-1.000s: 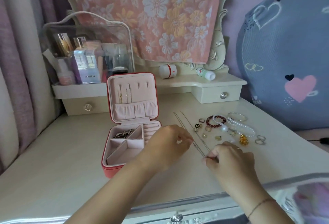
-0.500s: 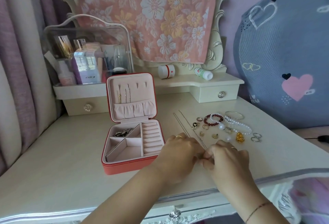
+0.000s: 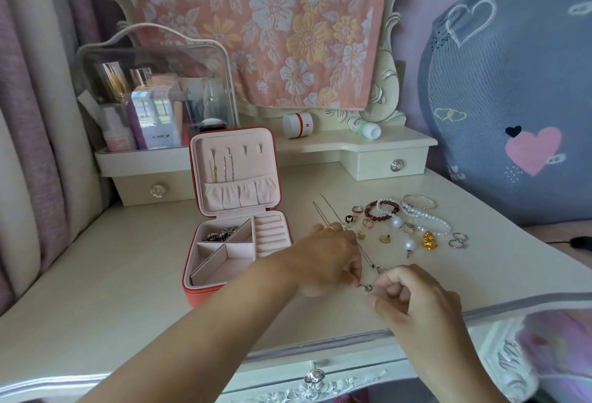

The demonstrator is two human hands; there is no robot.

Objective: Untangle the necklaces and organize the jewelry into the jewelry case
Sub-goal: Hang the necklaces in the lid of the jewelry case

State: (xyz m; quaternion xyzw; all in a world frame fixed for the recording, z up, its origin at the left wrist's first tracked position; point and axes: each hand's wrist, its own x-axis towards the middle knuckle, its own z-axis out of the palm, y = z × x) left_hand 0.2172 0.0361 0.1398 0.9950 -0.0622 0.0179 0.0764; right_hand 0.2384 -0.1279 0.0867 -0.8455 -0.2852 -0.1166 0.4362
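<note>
A thin necklace [image 3: 367, 258] lies stretched across the bench [image 3: 128, 274], its far loops reaching back toward the drawers and its near end lifted between the two hands. The left hand [image 3: 326, 258] pinches the chain with curled fingers; the right hand [image 3: 416, 300] pinches it just beside a small pendant [image 3: 367, 288], though the exact grip is hard to make out. The jewelry case [image 3: 230, 266] stands open just left of the left hand, lid upright. A red bead bracelet [image 3: 381, 213], a pearl bracelet [image 3: 429, 220] and rings [image 3: 458, 240] lie beyond the hands.
</note>
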